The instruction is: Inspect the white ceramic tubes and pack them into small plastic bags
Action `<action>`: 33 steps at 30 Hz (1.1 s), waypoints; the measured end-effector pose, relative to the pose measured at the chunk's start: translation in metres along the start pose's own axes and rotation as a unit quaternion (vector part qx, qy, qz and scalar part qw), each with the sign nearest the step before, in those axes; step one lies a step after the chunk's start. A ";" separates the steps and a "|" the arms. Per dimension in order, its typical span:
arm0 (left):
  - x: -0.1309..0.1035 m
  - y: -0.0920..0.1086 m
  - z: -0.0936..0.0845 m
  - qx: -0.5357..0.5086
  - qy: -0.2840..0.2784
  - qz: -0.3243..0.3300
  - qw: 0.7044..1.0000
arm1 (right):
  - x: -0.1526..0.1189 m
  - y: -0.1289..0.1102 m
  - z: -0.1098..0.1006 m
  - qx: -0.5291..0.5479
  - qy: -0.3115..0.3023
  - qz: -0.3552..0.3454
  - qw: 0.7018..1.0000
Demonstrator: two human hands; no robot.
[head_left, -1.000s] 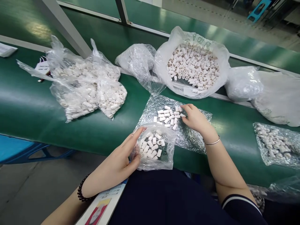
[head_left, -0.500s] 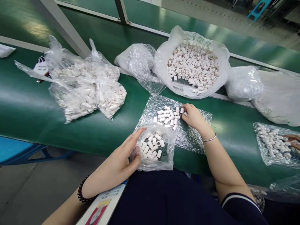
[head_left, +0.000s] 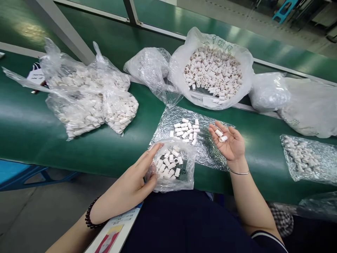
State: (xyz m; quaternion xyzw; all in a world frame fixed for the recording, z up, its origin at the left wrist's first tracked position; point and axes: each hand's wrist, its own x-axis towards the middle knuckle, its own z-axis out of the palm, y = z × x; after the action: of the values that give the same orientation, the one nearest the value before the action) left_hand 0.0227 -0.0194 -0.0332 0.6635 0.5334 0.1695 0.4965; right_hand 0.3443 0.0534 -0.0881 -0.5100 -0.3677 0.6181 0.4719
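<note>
My left hand (head_left: 138, 179) is closed on the left rim of a clear plastic bag (head_left: 188, 179), whose mouth faces up. Inside the bag lie several short white pipe couplings (head_left: 166, 162). My right hand (head_left: 230, 142) is turned palm up over the right part of a bubble-wrap sheet (head_left: 202, 153), fingers slightly curled. Two white pipe couplings (head_left: 221, 136) rest on its fingers. More loose couplings (head_left: 187, 130) are grouped on the sheet between the two hands, just beyond the bag.
Behind the sheet sits a large open bag (head_left: 181, 79) full of couplings. Filled clear bags (head_left: 86, 105) stand to the left on the green bench (head_left: 23, 123). At right are a white sack (head_left: 310, 109) and another bubble-wrap sheet (head_left: 326, 165) with white fittings (head_left: 302, 154).
My right hand has lifted from the couplings, moved right and turned palm up with two couplings on it. My left hand stays at the bag. The other person's hand at right has left the view.
</note>
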 end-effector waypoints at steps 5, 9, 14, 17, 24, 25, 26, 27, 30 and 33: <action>0.001 0.002 0.000 0.014 -0.011 0.000 1.000 | -0.022 -0.009 0.019 -0.035 -0.036 -0.024 0.998; 0.003 0.003 0.000 0.035 -0.034 0.007 0.999 | -0.050 -0.022 0.062 -0.021 -0.098 -0.059 0.993; 0.002 0.001 0.000 0.047 -0.020 0.043 0.998 | -0.068 -0.025 0.111 -0.176 -0.268 -0.209 0.924; -0.003 -0.001 -0.001 0.041 -0.016 0.031 0.999 | -0.052 -0.028 0.104 -0.283 -0.227 -0.293 0.885; -0.008 -0.003 -0.001 0.039 0.005 0.008 0.999 | 0.039 -0.026 0.042 -0.621 -0.055 -0.207 0.754; -0.008 -0.002 -0.001 0.042 0.004 0.007 0.999 | 0.048 -0.024 0.040 -0.649 -0.075 -0.183 0.735; -0.007 -0.001 -0.001 0.045 0.002 0.007 0.999 | 0.055 -0.023 0.039 -0.669 -0.096 -0.166 0.718; -0.007 -0.001 -0.001 0.047 -0.001 0.005 0.999 | 0.060 -0.022 0.041 -0.682 -0.116 -0.155 0.705; -0.007 0.000 -0.002 0.053 -0.005 -0.002 0.999 | 0.070 -0.018 0.047 -0.702 -0.145 -0.130 0.685; -0.006 -0.001 -0.003 0.053 -0.001 -0.006 0.999 | 0.078 -0.014 0.051 -0.713 -0.140 -0.106 0.678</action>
State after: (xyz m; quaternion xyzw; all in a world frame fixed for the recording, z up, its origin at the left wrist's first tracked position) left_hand 0.0177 -0.0231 -0.0310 0.6859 0.5451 0.1375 0.4621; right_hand 0.2951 0.1332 -0.0865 -0.5568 -0.8108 0.1783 -0.0296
